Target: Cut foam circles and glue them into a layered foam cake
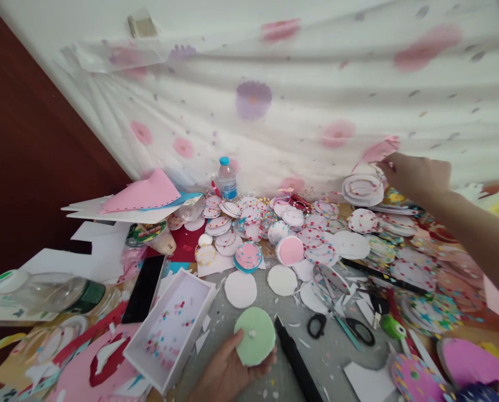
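In my left hand is a pale green paper disc, with the thumb on its face beside a small white blob. My right hand reaches to the back right, its fingers pinched together above a stack of white paper circles. A pink scrap shows by those fingertips; whether they grip it is unclear. Right of the green disc lies a black pen-shaped tool. Two white circles lie just beyond the disc.
An open white box holds small coloured dots. A black phone lies beside it. Scissors rest among paper scraps. Many decorated discs crowd the back. A small water bottle stands by the curtain; a larger bottle lies left.
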Motion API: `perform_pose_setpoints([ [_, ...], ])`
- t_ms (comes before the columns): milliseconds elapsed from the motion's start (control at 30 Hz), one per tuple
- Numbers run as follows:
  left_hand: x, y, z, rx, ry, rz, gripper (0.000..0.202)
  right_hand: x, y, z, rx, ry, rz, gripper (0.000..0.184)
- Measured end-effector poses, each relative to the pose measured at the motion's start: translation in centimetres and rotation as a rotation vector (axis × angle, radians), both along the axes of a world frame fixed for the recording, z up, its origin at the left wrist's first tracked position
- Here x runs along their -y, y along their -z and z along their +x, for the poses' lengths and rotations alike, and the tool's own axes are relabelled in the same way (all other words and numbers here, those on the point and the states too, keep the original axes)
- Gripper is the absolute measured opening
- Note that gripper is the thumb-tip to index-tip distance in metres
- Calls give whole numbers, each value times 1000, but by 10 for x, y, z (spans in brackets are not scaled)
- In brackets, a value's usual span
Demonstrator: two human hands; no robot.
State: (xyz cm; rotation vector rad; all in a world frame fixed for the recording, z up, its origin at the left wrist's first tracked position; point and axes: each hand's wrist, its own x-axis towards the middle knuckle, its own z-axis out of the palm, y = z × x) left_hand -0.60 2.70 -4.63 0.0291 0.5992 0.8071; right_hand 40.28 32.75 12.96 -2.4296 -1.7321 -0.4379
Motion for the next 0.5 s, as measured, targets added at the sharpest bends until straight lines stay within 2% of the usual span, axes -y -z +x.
perform_pose_setpoints([
  [100, 1, -2, 1, -36, -21, -13, 38, 1, -5, -13, -14, 40, 85, 41],
  [167, 2, -4, 3, -96, -30, -16, 39, 4, -9, -22, -25, 19, 124, 38],
  [267, 4, -6, 5, -297, -33, 5, 40, 13, -15, -36, -32, -6, 244, 35],
  [333, 4, -9, 4, -535, 15, 70, 39, 21, -19, -46, -34, -8, 341, 34],
  [400, 4, -15, -2, -831, 115, 205, 38, 31, -21, -56, -35, -25, 403, 32],
  [500, 2, -28, -16, -1292, 201, 457, 34, 51, -20, -73, -40, -147, 470, 30],
])
